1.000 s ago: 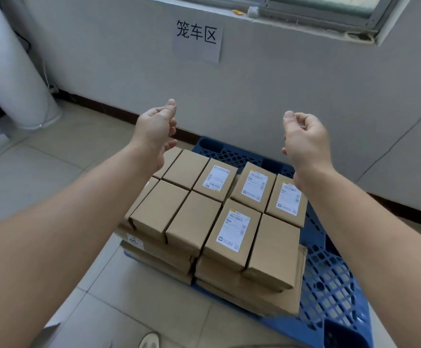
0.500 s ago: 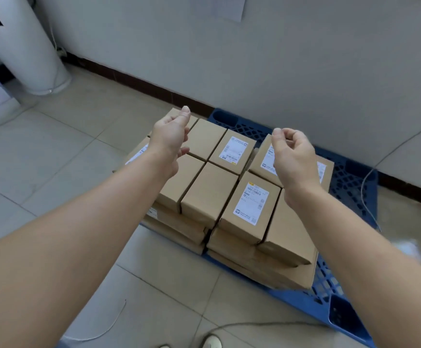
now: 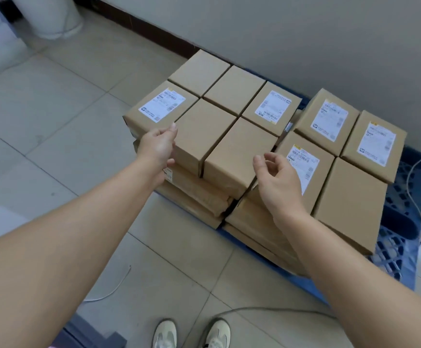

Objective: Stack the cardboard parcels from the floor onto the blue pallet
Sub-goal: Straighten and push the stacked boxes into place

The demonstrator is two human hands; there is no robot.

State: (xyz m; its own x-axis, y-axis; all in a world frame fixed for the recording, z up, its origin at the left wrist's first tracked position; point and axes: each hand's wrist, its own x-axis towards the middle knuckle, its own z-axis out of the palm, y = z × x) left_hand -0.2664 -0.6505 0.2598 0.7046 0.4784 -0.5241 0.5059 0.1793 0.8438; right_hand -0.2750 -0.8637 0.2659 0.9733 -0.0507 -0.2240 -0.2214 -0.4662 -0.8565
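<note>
Both hands have dropped from mid-air to the parcels (image 3: 232, 96), which sit in layers on the blue pallet (image 3: 400, 257) by the far wall. The left hand (image 3: 158, 146) now lies loosely cupped against the near left side of a plain top parcel (image 3: 204, 131). The right hand (image 3: 278, 183) hovers just right of it, fingers loosely curled, holding nothing. No parcel shows on the floor, so this looks like squaring up the stack
</note>
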